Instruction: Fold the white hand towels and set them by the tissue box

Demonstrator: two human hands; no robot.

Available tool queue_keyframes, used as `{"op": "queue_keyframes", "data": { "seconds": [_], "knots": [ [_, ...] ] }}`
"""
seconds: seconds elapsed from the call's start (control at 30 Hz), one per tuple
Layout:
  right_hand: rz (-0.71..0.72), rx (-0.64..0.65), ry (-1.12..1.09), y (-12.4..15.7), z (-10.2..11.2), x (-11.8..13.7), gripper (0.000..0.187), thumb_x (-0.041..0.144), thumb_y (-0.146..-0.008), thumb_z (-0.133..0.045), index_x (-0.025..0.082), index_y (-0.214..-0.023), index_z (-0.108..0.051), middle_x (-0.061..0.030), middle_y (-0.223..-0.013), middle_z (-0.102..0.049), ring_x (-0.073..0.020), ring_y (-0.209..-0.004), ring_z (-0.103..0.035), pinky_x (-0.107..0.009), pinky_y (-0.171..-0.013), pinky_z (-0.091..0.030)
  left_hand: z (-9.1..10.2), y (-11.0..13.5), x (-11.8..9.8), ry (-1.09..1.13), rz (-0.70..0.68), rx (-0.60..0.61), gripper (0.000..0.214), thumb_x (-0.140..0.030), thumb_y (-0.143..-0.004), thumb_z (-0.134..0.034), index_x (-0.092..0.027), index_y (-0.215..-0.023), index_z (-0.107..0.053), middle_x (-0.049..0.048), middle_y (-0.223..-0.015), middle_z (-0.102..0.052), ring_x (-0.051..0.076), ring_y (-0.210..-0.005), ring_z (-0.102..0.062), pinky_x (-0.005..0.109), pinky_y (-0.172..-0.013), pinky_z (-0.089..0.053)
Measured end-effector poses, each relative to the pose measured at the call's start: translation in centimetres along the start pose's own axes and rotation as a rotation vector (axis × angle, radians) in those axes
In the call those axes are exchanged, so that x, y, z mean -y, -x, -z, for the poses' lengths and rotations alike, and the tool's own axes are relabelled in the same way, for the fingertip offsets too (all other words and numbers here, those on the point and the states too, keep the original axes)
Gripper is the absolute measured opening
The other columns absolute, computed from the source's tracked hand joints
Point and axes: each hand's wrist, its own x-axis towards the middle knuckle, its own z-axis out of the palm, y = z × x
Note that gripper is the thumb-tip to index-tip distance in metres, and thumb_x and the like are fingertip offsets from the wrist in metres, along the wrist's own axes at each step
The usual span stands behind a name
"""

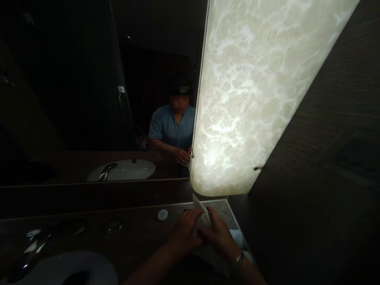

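Both of my hands meet above the right end of a dark counter, below a lit panel. A thin white sheet [199, 204], like paper or tissue, sticks up between them. My left hand [186, 229] closes on its left side with the fingers bent over. From the right, my right hand [218, 231] grips the same sheet, thumb and fingers pressed toward the left hand. The sheet's lower part is hidden by the hands. On my right wrist is a band [239, 258]. Beside that wrist lies something white and folded [237, 239].
A white sink [97, 265] with a chrome faucet [28, 255] is at the lower left. Along the counter are a round white item [162, 215] and a chrome knob [115, 225]. The glowing marbled panel [252, 99] stands beside a mirror [154, 63] reflecting a person.
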Motion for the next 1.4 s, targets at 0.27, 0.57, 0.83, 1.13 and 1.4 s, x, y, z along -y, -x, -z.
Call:
{"op": "queue_keyframes", "data": {
  "seconds": [0.27,0.57,0.83,1.13,1.4],
  "knots": [
    [0.141,-0.013,0.114,3.0,2.6,-0.7,0.087,0.032,-0.057,-0.076,0.018,-0.134,-0.037,-0.0081,-0.102,-0.057,-0.0235,-0.094,-0.052,-0.039,-0.089,-0.041,-1.1,1.4,0.1,0.227,0.041,0.025,0.015,-0.028,-0.07,-0.063,-0.016,-0.077,-0.066,0.0028,-0.079,-0.063,0.018,-0.078,-0.055,0.03,-0.072,-0.036],
    [0.297,0.134,0.044,0.8,2.1,-3.6,0.041,0.016,-0.066,-0.066,0.014,-0.107,-0.059,-0.0089,-0.105,-0.056,-0.0231,-0.104,-0.047,-0.037,-0.091,-0.037,-0.9,1.3,2.8,0.43,-0.156,-0.022,0.023,-0.033,-0.073,-0.06,-0.013,-0.083,-0.066,0.0084,-0.09,-0.063,0.018,-0.085,-0.058,0.028,-0.076,-0.044],
    [0.272,0.217,0.282,1.5,2.9,-0.7,0.045,0.038,-0.056,-0.076,0.023,-0.097,-0.063,-0.0033,-0.097,-0.057,-0.0235,-0.095,-0.048,-0.039,-0.087,-0.034,1.4,0.4,-0.9,0.296,-0.168,-0.003,0.015,-0.027,-0.077,-0.058,-0.019,-0.085,-0.068,0.002,-0.089,-0.066,0.016,-0.083,-0.06,0.029,-0.077,-0.046],
    [0.233,0.182,0.376,0.1,3.4,-0.6,0.007,0.017,-0.07,-0.06,0.02,-0.066,-0.064,-0.0011,-0.085,-0.057,-0.0168,-0.082,-0.052,-0.025,-0.067,-0.038,3.2,0.3,0.1,-0.04,-0.062,0.096,0.043,-0.027,-0.061,-0.069,-0.023,-0.103,-0.065,0.004,-0.103,-0.063,0.027,-0.099,-0.051,0.042,-0.086,-0.041],
    [0.381,-0.054,0.553,1.7,-1.8,-3.7,0.037,0.002,-0.08,-0.034,0.011,-0.103,-0.061,-0.0155,-0.119,-0.051,-0.0222,-0.107,-0.052,-0.032,-0.087,-0.045,-2.3,2.3,0.9,-0.15,0.0,-0.033,0.037,-0.007,-0.075,-0.033,-0.012,-0.097,-0.064,0.0111,-0.125,-0.05,0.025,-0.116,-0.046,0.039,-0.097,-0.041]
  ]
}}
